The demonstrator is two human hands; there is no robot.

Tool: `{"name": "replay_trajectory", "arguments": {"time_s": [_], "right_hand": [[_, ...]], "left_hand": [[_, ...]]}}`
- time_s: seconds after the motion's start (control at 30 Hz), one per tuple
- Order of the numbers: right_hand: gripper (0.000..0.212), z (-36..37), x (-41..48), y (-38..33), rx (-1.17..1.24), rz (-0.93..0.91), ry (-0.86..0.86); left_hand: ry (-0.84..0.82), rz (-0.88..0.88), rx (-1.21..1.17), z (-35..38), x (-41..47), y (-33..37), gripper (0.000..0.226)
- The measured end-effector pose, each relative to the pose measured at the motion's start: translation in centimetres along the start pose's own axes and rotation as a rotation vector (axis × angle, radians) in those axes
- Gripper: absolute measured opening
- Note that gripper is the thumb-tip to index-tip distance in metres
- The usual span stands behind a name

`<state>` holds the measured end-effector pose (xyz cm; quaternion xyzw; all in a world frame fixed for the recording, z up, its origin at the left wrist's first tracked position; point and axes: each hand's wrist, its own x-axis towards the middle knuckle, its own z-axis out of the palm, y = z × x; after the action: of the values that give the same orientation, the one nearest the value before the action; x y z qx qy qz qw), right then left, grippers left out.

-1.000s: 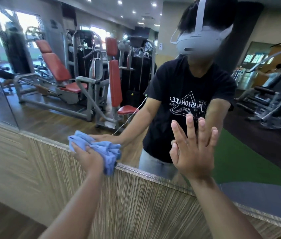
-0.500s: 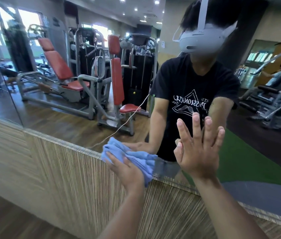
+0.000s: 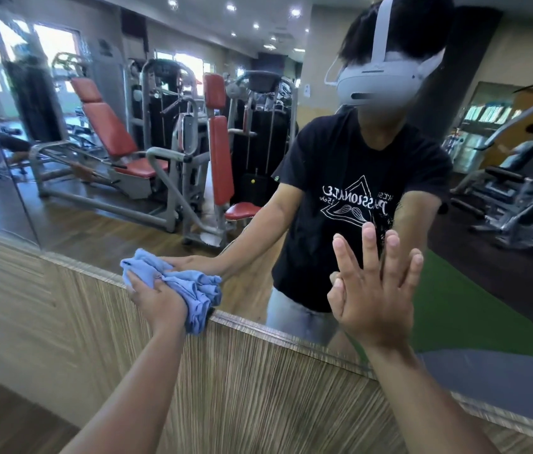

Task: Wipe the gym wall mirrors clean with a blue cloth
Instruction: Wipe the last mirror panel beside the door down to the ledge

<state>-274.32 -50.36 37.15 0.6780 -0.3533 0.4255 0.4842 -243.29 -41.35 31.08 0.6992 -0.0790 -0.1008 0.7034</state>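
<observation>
- Change: half a second earlier the left hand (image 3: 157,299) and blue cloth (image 3: 189,286) lay close to the right hand (image 3: 373,296). They now sit further left along the mirror's (image 3: 94,224) lower edge, well apart from it. The right hand has kept its place on the glass.
- Far left: a vertical seam (image 3: 13,158) divides a narrow mirror pane from the wide pane being wiped.
- Left of centre: the left hand grips the blue cloth, fingers curled into its bunched folds. It presses the cloth against the glass right at the bottom edge, partly overlapping the wood-grain wall panel (image 3: 258,388) below.
- Right of centre: the right hand is flat and wide, fingers straight and spread. Its palm appears to rest on the glass, meeting its own reflection.
- Risk 1: the bare right palm may print fresh marks on the glass, because skin rather than cloth is touching it.
- Risk 2: the bunched cloth offers only a small contact patch, so streaks or missed strips are likely unless passes overlap.
- Risk 3: dragging along the edge could catch a fold on the panel's lip and pull dust onto the glass.
- Count: one cloth; two hands; two mirror panes in view; one wall panel.
</observation>
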Motion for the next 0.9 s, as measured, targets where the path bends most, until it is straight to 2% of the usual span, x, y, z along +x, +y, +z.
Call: {"name": "replay_trajectory", "arguments": {"time_s": [0.1,0.3,0.47,0.57,0.9], "right_hand": [[0.066,-0.1,0.0,-0.1,0.003,0.003,0.001],[0.067,0.0,0.1,-0.1,0.009,0.008,-0.004],[0.066,0.1,0.1,0.0,0.024,0.006,-0.015],[0.065,-0.1,0.0,0.0,0.037,0.005,-0.037],[0.062,-2.5,0.4,1.2,0.142,-0.022,-0.159]], "left_hand": [[0.01,-0.003,-0.033,1.0,-2.6,0.1,0.058],[-0.154,0.025,-0.115,3.6,-11.8,-0.9,0.061],[-0.231,-0.124,-0.216,3.2,-9.8,-0.4,0.064],[-0.265,-0.123,-0.274,2.6,-10.4,1.9,0.065],[-0.397,0.32,-0.211,1.8,-14.6,10.4,0.06]]}}
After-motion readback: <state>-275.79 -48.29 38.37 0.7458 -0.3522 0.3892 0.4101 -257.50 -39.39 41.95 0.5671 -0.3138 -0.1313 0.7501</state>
